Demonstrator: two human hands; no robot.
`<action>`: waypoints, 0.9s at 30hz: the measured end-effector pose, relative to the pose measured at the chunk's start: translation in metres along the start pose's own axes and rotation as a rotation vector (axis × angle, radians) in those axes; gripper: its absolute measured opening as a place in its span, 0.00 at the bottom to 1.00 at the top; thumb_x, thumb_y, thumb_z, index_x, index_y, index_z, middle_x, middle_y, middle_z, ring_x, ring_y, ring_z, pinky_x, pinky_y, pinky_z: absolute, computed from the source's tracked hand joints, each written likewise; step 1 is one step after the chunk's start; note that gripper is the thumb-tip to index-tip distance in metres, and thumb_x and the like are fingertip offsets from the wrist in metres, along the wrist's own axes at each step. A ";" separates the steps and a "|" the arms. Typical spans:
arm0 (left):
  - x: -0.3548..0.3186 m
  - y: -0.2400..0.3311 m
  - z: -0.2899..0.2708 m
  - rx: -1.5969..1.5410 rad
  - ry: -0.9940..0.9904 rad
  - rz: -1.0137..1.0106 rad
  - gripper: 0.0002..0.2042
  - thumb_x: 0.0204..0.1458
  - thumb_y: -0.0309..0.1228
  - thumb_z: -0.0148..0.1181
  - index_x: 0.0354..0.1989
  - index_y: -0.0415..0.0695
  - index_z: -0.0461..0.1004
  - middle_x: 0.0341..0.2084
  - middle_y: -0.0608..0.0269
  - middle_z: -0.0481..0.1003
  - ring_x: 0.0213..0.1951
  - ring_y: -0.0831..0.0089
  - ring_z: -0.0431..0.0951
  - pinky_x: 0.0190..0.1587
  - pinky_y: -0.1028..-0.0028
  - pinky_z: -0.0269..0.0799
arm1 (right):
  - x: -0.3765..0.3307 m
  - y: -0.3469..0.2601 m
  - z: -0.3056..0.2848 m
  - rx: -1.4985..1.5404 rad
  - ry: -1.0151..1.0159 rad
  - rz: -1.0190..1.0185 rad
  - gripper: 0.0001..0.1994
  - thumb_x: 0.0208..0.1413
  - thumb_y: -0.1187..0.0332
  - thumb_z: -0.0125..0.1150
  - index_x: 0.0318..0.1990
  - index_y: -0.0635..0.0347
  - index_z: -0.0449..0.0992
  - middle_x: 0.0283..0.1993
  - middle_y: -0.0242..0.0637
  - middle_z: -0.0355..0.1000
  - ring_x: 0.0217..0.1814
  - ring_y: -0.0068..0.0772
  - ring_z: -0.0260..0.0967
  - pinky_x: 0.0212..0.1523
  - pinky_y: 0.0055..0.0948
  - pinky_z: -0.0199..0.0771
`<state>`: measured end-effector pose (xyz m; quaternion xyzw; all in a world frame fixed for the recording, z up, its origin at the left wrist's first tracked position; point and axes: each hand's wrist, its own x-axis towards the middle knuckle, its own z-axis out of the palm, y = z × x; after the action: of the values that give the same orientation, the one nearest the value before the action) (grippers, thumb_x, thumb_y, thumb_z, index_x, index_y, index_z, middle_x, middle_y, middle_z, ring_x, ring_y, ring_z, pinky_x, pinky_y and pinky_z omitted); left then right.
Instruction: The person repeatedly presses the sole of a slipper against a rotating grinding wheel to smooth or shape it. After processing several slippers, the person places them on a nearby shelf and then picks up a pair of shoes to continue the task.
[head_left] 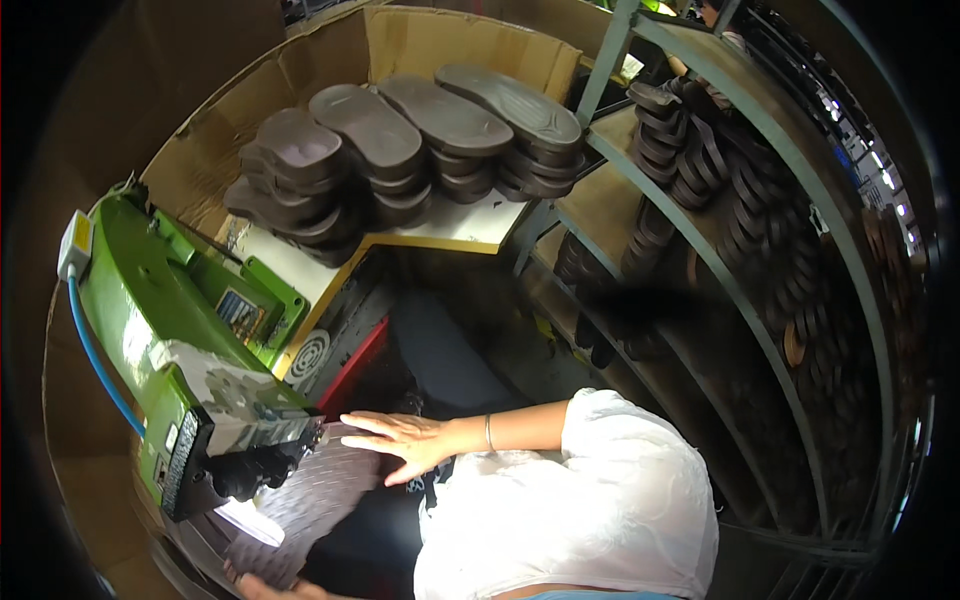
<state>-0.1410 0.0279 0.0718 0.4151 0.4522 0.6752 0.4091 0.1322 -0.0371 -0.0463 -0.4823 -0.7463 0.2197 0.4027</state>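
Observation:
A brown-grey shoe sole with a ridged, patterned face lies beneath the head of a green sewing machine, slightly smeared by motion. Over the sole's upper right edge, my right hand is spread with fingers stretched and thumb apart; whether it presses on the sole I cannot tell. It wears a thin bracelet. My left hand, mostly cut off by the lower edge, has its fingers closed at the near end of the sole. A bright lamp shines on the sole beside the machine head.
Stacked brown soles stand on a white table with a yellow edge, backed by cardboard. At right, a metal rack carries many dark soles. A blue hose runs along the machine.

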 end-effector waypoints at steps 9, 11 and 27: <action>-0.052 -0.064 0.033 -0.008 -0.553 -0.100 0.38 0.43 0.44 0.60 0.57 0.38 0.49 0.51 0.45 0.62 0.53 0.61 0.64 0.56 0.63 0.56 | -0.042 0.050 -0.026 0.535 -0.197 0.442 0.25 0.40 0.82 0.58 0.51 0.59 0.69 0.51 0.40 0.68 0.54 0.29 0.65 0.55 0.26 0.63; -0.069 -0.071 0.045 0.004 -0.487 -0.251 0.33 0.39 0.38 0.66 0.52 0.37 0.57 0.42 0.57 0.67 0.46 0.68 0.69 0.50 0.69 0.63 | -0.054 0.047 -0.020 0.613 -0.390 0.708 0.19 0.45 0.76 0.61 0.48 0.63 0.70 0.47 0.36 0.71 0.45 0.19 0.66 0.49 0.22 0.65; -0.064 -0.043 0.131 0.077 -0.736 -0.240 0.11 0.44 0.27 0.62 0.36 0.37 0.73 0.28 0.64 0.75 0.30 0.78 0.73 0.34 0.77 0.69 | -0.075 0.023 -0.024 0.544 -0.484 0.709 0.24 0.42 0.63 0.67 0.46 0.66 0.70 0.44 0.42 0.71 0.48 0.34 0.66 0.48 0.31 0.66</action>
<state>0.0094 0.0150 0.0506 0.5887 0.3458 0.4110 0.6041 0.1796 -0.0958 -0.0777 -0.5188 -0.5245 0.6347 0.2299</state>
